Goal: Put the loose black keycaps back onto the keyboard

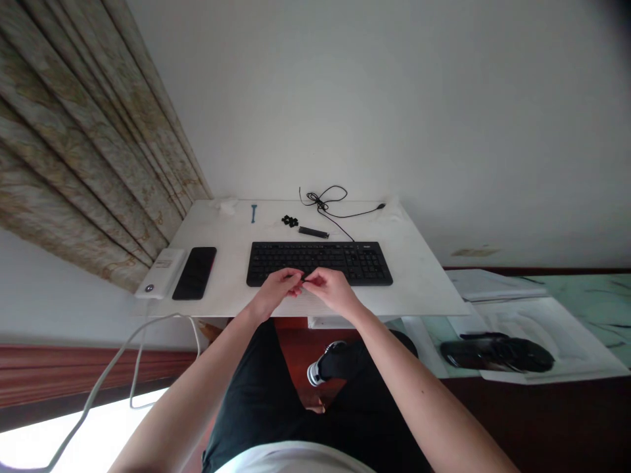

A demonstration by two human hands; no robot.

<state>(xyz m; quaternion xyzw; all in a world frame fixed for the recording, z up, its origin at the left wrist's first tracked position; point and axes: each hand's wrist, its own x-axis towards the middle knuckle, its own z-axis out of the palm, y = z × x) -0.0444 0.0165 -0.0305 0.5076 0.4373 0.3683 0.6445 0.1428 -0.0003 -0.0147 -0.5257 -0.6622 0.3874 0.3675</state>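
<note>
A black keyboard [369, 263] lies on the white table. Over its front edge, my left hand [282, 289] and my right hand [331, 289] meet with their fingertips close together. Both hands are closed in a pinch on a small black piece [304, 278], too small to make out clearly. Behind the keyboard lie several small black pieces [290, 221] that look like keycaps. Next to them is a long narrow black bar [313, 232]. A small blue tool [254, 213] rests farther left.
The keyboard's black cable [325, 202] is coiled by the wall. A black phone [195, 273] and a white box-shaped device [162, 272] with a white cord [106, 378] sit at the table's left. On the right, a dark glossy object [497, 353] lies on white packaging [532, 315].
</note>
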